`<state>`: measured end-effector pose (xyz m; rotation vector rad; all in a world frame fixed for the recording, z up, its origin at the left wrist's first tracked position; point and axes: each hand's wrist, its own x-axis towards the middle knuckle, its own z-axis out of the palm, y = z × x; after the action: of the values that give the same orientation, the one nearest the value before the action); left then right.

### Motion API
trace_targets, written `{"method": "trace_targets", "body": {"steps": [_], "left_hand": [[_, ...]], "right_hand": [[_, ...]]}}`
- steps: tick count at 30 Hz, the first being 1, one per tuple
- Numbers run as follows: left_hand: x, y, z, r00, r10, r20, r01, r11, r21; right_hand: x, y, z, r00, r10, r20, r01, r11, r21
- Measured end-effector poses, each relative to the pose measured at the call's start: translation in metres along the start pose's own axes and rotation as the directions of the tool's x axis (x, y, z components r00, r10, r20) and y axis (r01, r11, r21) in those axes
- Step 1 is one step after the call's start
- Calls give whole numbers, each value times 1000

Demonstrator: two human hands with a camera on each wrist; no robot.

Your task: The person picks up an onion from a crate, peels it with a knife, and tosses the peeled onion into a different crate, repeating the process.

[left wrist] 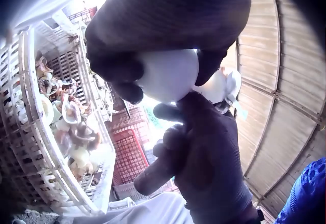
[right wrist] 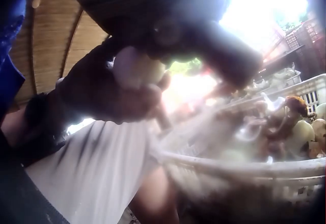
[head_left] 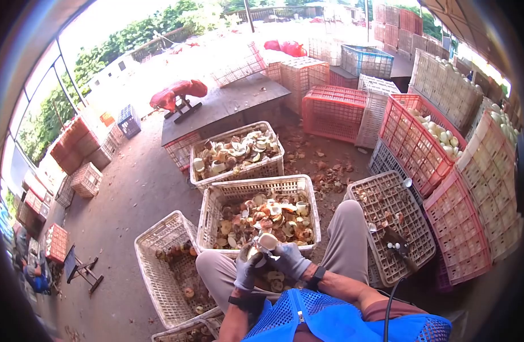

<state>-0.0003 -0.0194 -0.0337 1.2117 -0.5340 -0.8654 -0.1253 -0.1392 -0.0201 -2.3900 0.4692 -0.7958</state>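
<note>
Both hands wear grey gloves and meet above a white crate (head_left: 315,214) between the person's knees. The left hand (head_left: 246,271) grips a smooth, pale peeled onion (left wrist: 170,75), its fingers curled round the sides. Close against it, the right hand (head_left: 291,261) has bent fingers and pinches a whitish flap of onion peel (left wrist: 232,89); its fingertips are partly hidden. In the right wrist view the onion (right wrist: 136,67) shows between dark, blurred gloves. Onion peels and cut ends (head_left: 262,219), white and brown, fill much of the crate.
Another crate of peels (head_left: 239,151) stands just beyond. Left, a tilted crate (head_left: 159,273) holds a few brown onions. At the right, an upturned crate (head_left: 387,199) bears a dark tool (head_left: 407,256); behind it, stacked crates hold white onions (head_left: 439,134). Scraps (head_left: 330,174) litter the floor.
</note>
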Motion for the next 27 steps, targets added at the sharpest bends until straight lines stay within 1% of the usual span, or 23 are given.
{"method": "trace_targets", "body": {"steps": [2,5,8,9,12,13,14,15,16,17,18,19,20,21,22,24,25,27], "left_hand": [[1,3,2,999,-38,10,38,999,7],[4,15,7,998,-65,27,66,998,-24],[14,2,-2,993,-74,96,81,994,-72],[12,14,4,988,-78,133,92,990,-103],[8,28,15,983,-19,184,13,999,34],[9,29,16,979,-22,204,20,1000,9],[9,30,17,975,-30,220,34,999,-12],[7,29,18,972,-46,231,56,998,-36],[7,29,18,961,-73,266,114,983,-141],[8,28,17,965,-25,262,59,991,-121],[12,16,13,977,22,213,-1,995,-97],[11,16,14,969,-95,226,146,965,-220],[3,29,26,987,-64,149,104,954,-280],[-3,46,34,984,-115,139,154,936,-316],[-1,31,26,989,-76,129,113,944,-309],[-5,28,26,989,-127,74,145,913,-382],[-9,22,25,987,-142,73,159,883,-442],[-11,13,25,983,-162,82,180,811,-557]], "right_hand": [[2,-1,3,999,14,-48,-14,1000,19],[6,-3,3,991,123,-43,-121,991,57],[13,4,10,970,186,-158,-155,970,187],[13,-1,9,960,241,-144,-214,960,182],[17,0,3,935,346,-77,-341,937,73],[18,-2,-1,935,346,-74,-333,932,147],[19,6,9,929,365,-54,-354,923,152],[19,10,13,907,419,-34,-380,853,357],[18,14,17,880,475,6,-402,738,543],[16,27,28,936,314,-160,-227,884,408],[15,30,32,934,288,-213,-168,877,451],[14,32,35,928,261,-265,-105,867,487],[16,22,32,890,403,-215,-147,699,699],[19,11,23,880,436,-187,-183,675,715],[24,0,12,872,459,-169,-202,654,729],[29,-20,-6,829,554,-82,-273,527,805],[26,-22,-7,868,454,-200,-141,613,777],[27,-29,-8,881,439,-175,-155,618,771]]}}
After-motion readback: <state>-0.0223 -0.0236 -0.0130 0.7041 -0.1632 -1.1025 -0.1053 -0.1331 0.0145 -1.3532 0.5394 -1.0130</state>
